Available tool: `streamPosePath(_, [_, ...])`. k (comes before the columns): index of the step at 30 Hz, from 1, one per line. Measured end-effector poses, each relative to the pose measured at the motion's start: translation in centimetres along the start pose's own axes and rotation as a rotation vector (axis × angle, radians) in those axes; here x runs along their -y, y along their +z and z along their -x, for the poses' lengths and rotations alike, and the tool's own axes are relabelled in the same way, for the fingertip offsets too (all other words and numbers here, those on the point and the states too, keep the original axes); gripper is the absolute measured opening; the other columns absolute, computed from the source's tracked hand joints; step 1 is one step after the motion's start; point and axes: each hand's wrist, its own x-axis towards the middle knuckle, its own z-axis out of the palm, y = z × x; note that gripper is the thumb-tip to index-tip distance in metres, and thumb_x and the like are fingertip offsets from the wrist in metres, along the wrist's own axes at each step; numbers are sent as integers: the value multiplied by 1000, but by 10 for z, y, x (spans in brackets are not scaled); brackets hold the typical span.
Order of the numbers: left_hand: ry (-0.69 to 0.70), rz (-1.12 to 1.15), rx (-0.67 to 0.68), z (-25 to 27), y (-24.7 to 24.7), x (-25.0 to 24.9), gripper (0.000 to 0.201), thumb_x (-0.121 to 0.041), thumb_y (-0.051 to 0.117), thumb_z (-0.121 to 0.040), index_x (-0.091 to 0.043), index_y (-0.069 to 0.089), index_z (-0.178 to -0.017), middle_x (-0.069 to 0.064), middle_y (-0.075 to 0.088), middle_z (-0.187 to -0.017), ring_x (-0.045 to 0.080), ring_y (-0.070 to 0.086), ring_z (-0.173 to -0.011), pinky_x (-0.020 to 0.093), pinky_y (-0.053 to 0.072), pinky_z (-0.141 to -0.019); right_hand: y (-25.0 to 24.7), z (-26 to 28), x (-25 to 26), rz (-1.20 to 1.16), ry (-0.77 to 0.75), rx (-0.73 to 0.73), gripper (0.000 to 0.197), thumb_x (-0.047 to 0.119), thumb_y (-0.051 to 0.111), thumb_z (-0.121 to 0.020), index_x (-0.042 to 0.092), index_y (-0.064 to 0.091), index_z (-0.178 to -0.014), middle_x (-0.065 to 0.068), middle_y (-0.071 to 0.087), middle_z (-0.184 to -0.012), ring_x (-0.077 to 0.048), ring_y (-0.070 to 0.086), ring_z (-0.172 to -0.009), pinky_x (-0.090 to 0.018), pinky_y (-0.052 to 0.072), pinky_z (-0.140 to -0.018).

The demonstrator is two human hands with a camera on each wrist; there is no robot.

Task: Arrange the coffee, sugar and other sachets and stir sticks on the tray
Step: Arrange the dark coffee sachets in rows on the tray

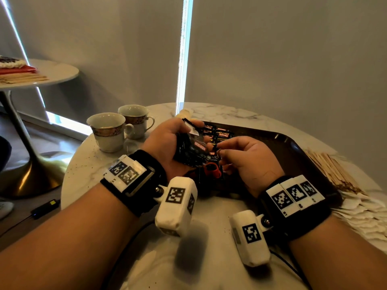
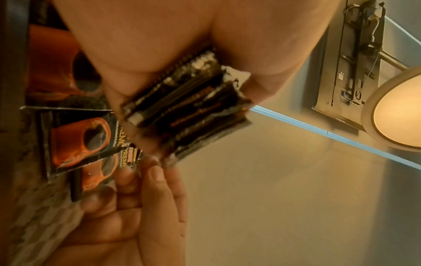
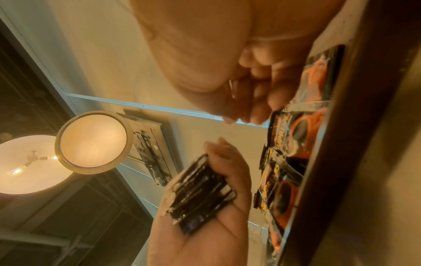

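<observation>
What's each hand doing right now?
Left hand: grips a stack of black coffee sachets.
Right hand: fingers curled; whether they pinch a sachet cannot be told.

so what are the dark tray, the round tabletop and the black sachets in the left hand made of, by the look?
Dark brown tray: likely moulded plastic, with a dull sheen and a rounded raised rim.
Round white tabletop: marble or a marble-look surface, grey veins, glossy.
Stack of black sachets gripped by the left hand: probably foil-laminate film, shiny, with serrated sealed edges.
</observation>
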Motion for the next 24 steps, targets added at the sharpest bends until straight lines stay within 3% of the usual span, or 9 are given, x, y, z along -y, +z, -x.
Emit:
streamPosePath(3, [-41,-69,27,-1,0,0,45,-11,41,-91,-6,54,-134,27,64,-124,39,69,-97,47,60,-80,-2,5,5,-50,-71,111,37,-7,64,-87,21,71,-110,4,75,-91,-14,63,-70,-31,51,-64])
streamPosePath(5, [-90,-118,15,-1,-2,0,44,-14,48,-94,-3,50,-136,27,64,-128,39,68,-101,46,59,-83,-4,8,7,-82,-106,163,44,-8,62,-87,26,71,-114,-10,73,-93,-20,60,-70,-27,53,-64])
streamPosePath(7, [-119,-172,3,0,-2,0,44,-16,52,-95,-3,50,-137,27,63,-130,37,69,-99,45,61,-81,-7,8,6,-66,-121,186,44,-4,63,-89,32,74,-112,-32,65,-100,-39,60,-76,-38,57,-76])
streamPosePath(9, [-143,-205,7,0,-2,-1,43,-17,53,-95,-2,49,-136,25,64,-124,35,71,-90,41,62,-71,-8,9,6,-29,-125,182,39,2,64,-90,34,75,-110,-31,66,-98,-45,66,-88,-49,58,-88])
streamPosePath(11, [-166,-219,9,0,-2,-1,42,-18,53,-96,-2,50,-134,24,65,-116,33,71,-83,40,62,-65,-10,9,5,16,-149,155,34,4,64,-90,32,76,-106,-21,71,-95,-32,70,-88,-45,59,-85])
streamPosePath(13, [-194,-244,23,1,-2,-1,42,-23,55,-97,-1,52,-133,25,66,-116,34,71,-86,41,62,-71,-10,8,6,0,-170,113,29,3,61,-92,27,76,-100,-12,74,-94,-24,72,-85,-39,60,-76])
streamPosePath(16, [-200,-250,37,-1,-1,1,38,-27,54,-98,-9,57,-132,21,69,-114,30,70,-89,40,60,-76,-12,5,8,-174,-158,-2,27,1,57,-95,20,76,-95,-8,76,-96,-24,74,-86,-44,60,-72])
streamPosePath(20, [-125,-237,3,-4,0,3,29,-16,46,-99,-16,58,-126,16,66,-108,25,69,-74,37,59,-62,-25,-7,-2,-155,-90,-271,15,15,66,-94,23,72,-83,13,74,-71,3,66,-60,-20,53,-60])
streamPosePath(24, [-202,-304,33,-4,5,10,35,-15,47,-98,-15,57,-131,17,66,-110,26,71,-73,39,57,-66,-36,-17,-21,-28,146,-275,2,21,70,-90,22,72,-88,-5,77,-91,-31,73,-81,-48,59,-80])
